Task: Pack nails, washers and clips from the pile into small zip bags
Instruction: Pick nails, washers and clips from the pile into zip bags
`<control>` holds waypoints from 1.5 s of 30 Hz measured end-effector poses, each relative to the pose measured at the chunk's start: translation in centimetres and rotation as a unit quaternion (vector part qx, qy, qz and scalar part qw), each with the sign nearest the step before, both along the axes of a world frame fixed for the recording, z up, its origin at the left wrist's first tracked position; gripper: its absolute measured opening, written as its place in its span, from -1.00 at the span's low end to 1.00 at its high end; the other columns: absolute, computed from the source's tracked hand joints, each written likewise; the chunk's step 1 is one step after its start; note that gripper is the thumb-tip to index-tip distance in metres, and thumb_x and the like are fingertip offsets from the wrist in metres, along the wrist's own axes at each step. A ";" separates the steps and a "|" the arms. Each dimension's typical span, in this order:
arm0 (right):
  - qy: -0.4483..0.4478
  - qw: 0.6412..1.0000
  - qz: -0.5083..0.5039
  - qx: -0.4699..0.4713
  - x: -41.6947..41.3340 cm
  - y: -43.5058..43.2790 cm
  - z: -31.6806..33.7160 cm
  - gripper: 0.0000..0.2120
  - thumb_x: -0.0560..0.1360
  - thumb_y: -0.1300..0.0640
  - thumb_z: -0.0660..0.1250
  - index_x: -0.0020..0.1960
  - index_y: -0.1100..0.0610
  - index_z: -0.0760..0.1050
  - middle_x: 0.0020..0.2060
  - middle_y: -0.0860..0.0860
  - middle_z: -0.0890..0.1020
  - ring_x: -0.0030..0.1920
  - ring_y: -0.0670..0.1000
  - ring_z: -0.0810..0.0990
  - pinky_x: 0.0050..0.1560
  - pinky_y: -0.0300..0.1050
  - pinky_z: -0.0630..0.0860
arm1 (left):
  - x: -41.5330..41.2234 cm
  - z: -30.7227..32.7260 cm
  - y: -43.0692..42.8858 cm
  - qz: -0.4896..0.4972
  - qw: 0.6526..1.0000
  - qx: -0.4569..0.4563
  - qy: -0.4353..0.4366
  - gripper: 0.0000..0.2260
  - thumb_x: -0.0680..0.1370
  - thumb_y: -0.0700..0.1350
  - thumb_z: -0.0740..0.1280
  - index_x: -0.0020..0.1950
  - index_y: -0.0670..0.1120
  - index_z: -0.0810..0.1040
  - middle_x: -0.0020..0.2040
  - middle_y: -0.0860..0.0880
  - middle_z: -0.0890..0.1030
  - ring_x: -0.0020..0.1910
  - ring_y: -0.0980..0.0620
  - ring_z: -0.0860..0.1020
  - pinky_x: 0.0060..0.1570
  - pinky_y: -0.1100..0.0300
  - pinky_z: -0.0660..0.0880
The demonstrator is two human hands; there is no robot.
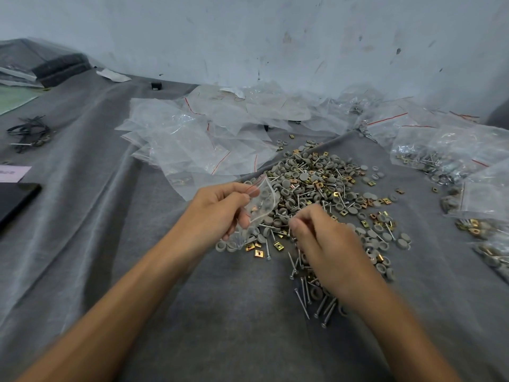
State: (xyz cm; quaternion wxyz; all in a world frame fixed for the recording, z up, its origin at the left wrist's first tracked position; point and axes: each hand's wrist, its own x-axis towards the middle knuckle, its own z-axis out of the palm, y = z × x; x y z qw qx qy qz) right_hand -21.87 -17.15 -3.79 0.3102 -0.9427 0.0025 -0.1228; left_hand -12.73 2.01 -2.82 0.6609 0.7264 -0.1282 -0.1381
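Low in the centre of the frame, loose nails lie on the grey-covered desk. Just above them the right hand curls over the pile's near edge; whether its grip holds anything cannot be told. Left of it, the left hand pinches a small zip bag holding a few pieces. Beyond spreads the pile, then empty bags at upper centre and filled bags at right.

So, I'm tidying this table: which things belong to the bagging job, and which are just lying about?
Job: pile, bag in left hand, empty bags, filled bags.
Lying about: black cords, dark box, black slab, white card.
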 end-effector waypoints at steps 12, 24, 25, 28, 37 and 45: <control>-0.130 0.964 -0.010 0.231 -0.1 0.9 0.3 -0.93 0.61 0.07 0.36 -0.02 -0.10 0.56 -0.17 -0.18 0.65 -0.18 -0.15 0.61 -0.20 -0.33 0.51 | -1.0 0.3 -0.9 -0.044 0.999 0.011 0.005 -0.77 0.67 -0.24 0.22 0.13 -0.06 0.66 -0.44 -0.04 0.57 -0.57 0.13 0.35 -0.58 0.35 0.29; -0.039 0.995 -0.031 -0.085 -0.4 -1.8 0.3 -0.74 0.53 -0.25 0.26 -0.22 -0.12 0.49 -0.34 -0.19 0.52 -0.22 -0.17 0.48 -0.24 -0.15 0.37 | 0.0 -0.4 -0.2 -0.008 1.000 -0.018 0.006 -0.76 0.64 -0.19 0.26 0.04 0.02 0.72 -0.42 -0.07 0.58 -0.57 0.14 0.37 -0.58 0.31 0.34; -0.013 0.992 -0.036 -0.124 -0.4 -1.7 0.4 -0.69 0.50 -0.31 0.21 -0.24 -0.13 0.46 -0.33 -0.21 0.49 -0.19 -0.16 0.44 -0.21 -0.13 0.32 | 0.0 -0.4 -0.2 -0.009 1.000 -0.018 0.005 -0.76 0.64 -0.18 0.26 0.03 0.03 0.72 -0.42 -0.07 0.58 -0.57 0.14 0.37 -0.58 0.31 0.35; 0.080 0.981 -0.031 -0.176 -0.3 -1.2 0.5 -0.66 0.48 -0.40 0.18 -0.19 -0.15 0.45 -0.23 -0.22 0.49 -0.08 -0.13 0.40 -0.09 -0.08 0.36 | 0.1 -0.4 -0.2 -0.009 1.000 -0.013 0.002 -0.76 0.64 -0.18 0.26 0.03 0.03 0.71 -0.42 -0.07 0.58 -0.57 0.14 0.37 -0.58 0.30 0.34; 0.115 0.973 -0.010 -0.199 -0.2 -0.9 0.2 -0.64 0.44 -0.44 0.28 -0.12 -0.15 0.45 -0.22 -0.23 0.45 -0.09 -0.15 0.35 -0.06 -0.08 0.28 | 0.2 -0.4 -0.2 -0.012 1.000 -0.011 -0.002 -0.77 0.65 -0.17 0.25 0.06 0.03 0.70 -0.41 -0.05 0.59 -0.56 0.14 0.37 -0.57 0.29 0.34; 0.108 0.975 0.028 -0.193 -0.4 -0.2 0.0 -0.85 0.55 -0.16 0.27 -0.13 -0.12 0.44 -0.21 -0.21 0.46 -0.06 -0.12 0.36 0.06 -0.08 0.35 | 0.0 -0.4 -0.2 -0.015 1.000 -0.007 -0.001 -0.77 0.65 -0.18 0.25 0.08 0.03 0.70 -0.41 -0.05 0.59 -0.56 0.13 0.37 -0.57 0.29 0.35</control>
